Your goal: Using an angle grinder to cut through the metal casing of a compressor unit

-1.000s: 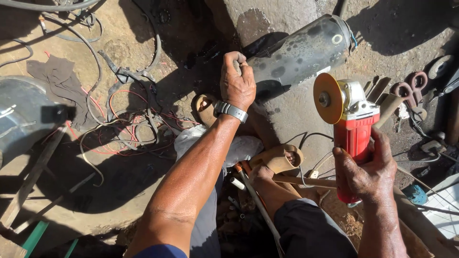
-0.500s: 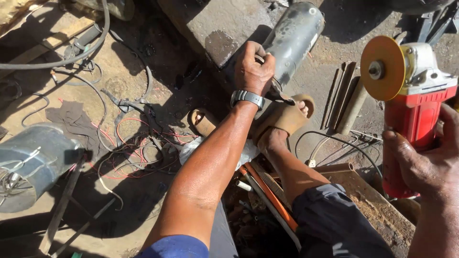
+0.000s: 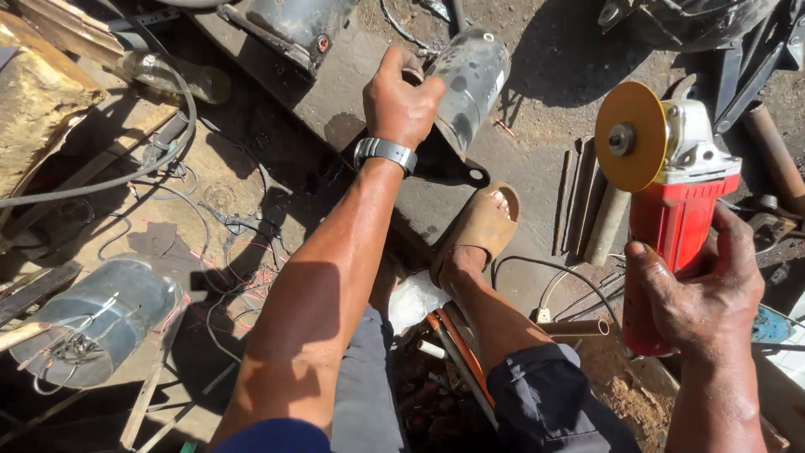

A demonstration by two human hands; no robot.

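Head view: my left hand (image 3: 401, 99) grips the cylinder (image 3: 468, 82) steady; my right hand (image 3: 703, 294) clamps the grinder (image 3: 671, 210), disc (image 3: 631, 136) up, away.

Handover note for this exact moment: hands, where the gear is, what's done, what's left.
Left hand: grip closed on the end of the grey metal cylinder, which lies on the dark steel plate. A sandalled foot rests on that plate's edge.
Right hand: grip closed round the red angle grinder, held upright and apart from the cylinder, yellow disc facing the camera.
Done: cylinder steadied, grinder in hand.
Left: disc has not met the cylinder; no fresh cut or grind mark is visible on it.
Nearby: metal rods on the ground beside the grinder, loose wires to the left.
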